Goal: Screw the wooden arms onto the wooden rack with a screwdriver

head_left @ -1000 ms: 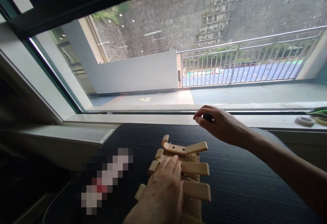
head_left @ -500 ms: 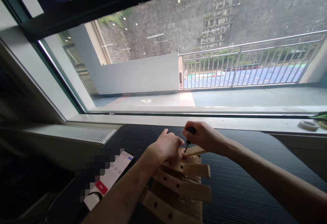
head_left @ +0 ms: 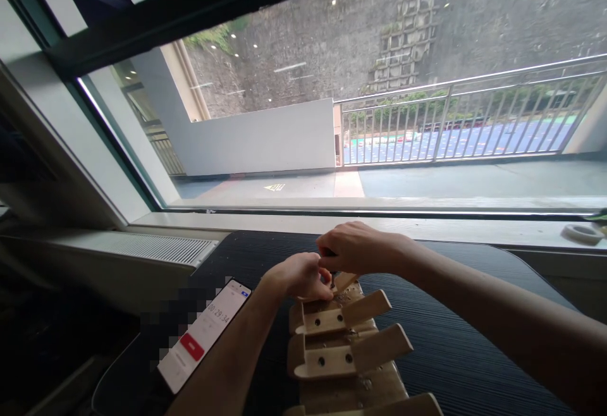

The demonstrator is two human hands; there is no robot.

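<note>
My right hand [head_left: 355, 248] is closed around a screwdriver, whose dark handle it mostly hides. The thin screwdriver shaft [head_left: 333, 279] points down at the far end of a wooden board [head_left: 353, 387]. Close beside it, my left hand [head_left: 303, 275] is closed on the farthest wooden piece [head_left: 347, 282], fingers bent near the screwdriver tip. What lies right under the tip is hidden. Several pale wooden pieces lie across the board in a row, such as a wooden piece [head_left: 327, 359] with two dark holes or screw heads.
A black table [head_left: 474, 315] bears the work. On the left lies a phone [head_left: 206, 334] with a timer on its screen. Behind run the white windowsill [head_left: 265, 221] and a large window. A roll of tape [head_left: 582, 233] sits on the sill at right, a vent [head_left: 175, 250] at left.
My right hand has moved left and turned over the screwdriver, nearer my left hand. My left hand has shifted slightly. The board and its wooden pieces have turned and tilted, their right ends raised.
</note>
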